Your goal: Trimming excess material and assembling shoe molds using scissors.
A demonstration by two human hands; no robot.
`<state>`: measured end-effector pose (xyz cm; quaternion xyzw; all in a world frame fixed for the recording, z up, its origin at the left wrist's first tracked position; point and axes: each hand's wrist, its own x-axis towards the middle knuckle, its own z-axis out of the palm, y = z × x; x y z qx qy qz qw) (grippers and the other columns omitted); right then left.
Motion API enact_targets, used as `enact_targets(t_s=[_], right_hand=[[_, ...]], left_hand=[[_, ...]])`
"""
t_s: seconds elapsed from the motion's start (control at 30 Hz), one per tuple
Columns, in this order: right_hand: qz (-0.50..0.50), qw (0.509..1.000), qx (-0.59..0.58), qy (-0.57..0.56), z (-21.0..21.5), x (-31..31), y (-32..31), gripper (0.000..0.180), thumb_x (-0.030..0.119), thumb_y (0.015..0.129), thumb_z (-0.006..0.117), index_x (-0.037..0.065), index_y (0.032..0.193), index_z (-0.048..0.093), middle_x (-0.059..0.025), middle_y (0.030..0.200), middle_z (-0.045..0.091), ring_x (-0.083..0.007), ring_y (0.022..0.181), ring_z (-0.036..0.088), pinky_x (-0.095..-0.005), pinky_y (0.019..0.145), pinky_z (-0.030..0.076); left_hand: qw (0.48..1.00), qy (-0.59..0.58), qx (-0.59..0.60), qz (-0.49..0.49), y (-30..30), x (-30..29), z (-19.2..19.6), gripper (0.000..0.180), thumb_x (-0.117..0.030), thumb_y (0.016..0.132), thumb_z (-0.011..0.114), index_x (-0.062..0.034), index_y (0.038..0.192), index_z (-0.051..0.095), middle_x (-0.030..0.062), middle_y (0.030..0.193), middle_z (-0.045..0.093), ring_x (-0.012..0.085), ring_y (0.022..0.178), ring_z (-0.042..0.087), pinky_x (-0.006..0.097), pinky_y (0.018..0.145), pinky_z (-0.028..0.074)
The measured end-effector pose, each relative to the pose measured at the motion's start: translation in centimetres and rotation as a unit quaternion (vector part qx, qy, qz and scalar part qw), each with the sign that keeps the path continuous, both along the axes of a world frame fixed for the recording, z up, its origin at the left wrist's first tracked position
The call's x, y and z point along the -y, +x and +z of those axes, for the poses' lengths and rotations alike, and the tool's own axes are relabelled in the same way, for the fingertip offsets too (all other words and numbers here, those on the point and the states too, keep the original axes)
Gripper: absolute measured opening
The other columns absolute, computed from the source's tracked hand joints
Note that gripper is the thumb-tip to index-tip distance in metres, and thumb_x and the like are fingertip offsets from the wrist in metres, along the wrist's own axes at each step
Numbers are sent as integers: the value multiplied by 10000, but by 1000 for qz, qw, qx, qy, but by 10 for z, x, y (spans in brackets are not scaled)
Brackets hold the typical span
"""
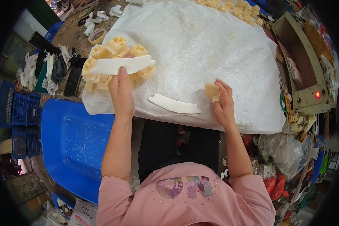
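Observation:
My left hand [122, 90] grips a curved white strip [113, 66] with notched ends, thumb on top. The strip is held over a cluster of cream-coloured moulded pieces [117, 44] at the left of the white-covered table. On the right, my right hand [223, 103] is closed round a small cream piece [212, 91]; the fingers partly cover it, so its full shape is hidden. Between my hands, near the table's front edge, a second curved white strip [174, 104] lies flat on the sheet.
A white sheet [199, 45] covers the table. A blue tub [83, 139] stands below at the left. A metal box with a lit red lamp [317, 94] stands at the right edge, near orange-handled scissors [289, 109]. More cream pieces [237, 9] lie at the far edge; a tape roll [97, 36] is far left.

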<state>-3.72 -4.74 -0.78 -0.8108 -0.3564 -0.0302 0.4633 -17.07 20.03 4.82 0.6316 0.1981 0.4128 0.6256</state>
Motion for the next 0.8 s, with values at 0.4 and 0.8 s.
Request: enact_targets(t_s=[0.4, 0.8], right_hand=[[62, 955, -124, 264, 66, 27, -59, 440, 11, 850, 633, 47, 1252, 457, -151, 1112, 595, -199, 986, 584, -325, 836, 485], [150, 945, 77, 279, 41, -10, -86, 480, -200, 671, 568, 42, 1085, 529, -190, 1123, 569, -344, 987, 586, -406, 820, 512]], left_hand=[[904, -364, 50, -218, -41, 98, -17, 393, -153, 978, 400, 79, 1296, 414, 125, 967, 589, 165, 790, 555, 294, 671, 439], [902, -332, 71, -268, -42, 135, -8, 423, -200, 1010, 316, 121, 1265, 421, 208, 1288, 493, 228, 1150, 528, 337, 967, 445]])
